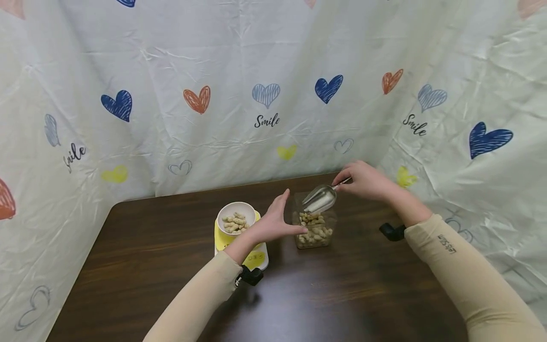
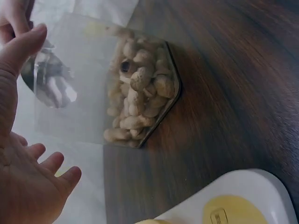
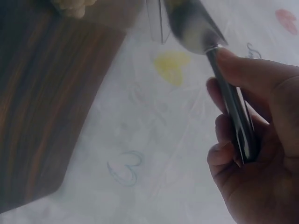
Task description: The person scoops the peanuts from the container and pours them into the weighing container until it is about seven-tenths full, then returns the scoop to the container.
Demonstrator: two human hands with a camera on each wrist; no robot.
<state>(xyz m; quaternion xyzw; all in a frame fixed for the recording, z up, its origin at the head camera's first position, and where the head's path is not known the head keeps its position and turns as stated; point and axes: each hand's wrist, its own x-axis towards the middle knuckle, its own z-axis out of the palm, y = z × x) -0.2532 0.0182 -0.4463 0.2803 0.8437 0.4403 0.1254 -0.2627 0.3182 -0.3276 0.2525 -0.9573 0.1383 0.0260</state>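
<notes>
My right hand [image 1: 366, 180] grips the handle of a metal scoop [image 1: 320, 198], with fingers and thumb wrapped round it in the right wrist view. The scoop's bowl tilts down into the mouth of a clear plastic container [image 2: 84, 93], above the peanuts [image 2: 135, 93] heaped in its lower part. Beside the container's left side is my left hand [image 1: 273, 223], thumb and fingers spread apart. Its thumb lies close to the container's near edge; whether it touches I cannot tell. The left hand holds nothing.
Left of the container, a white bowl [image 1: 231, 209] with some peanuts sits on a yellow and white kitchen scale [image 1: 256, 259]. My left forearm passes close to the scale. A white curtain [image 1: 239, 142] printed with hearts hangs behind the dark wooden table [image 1: 162, 247] and along its sides.
</notes>
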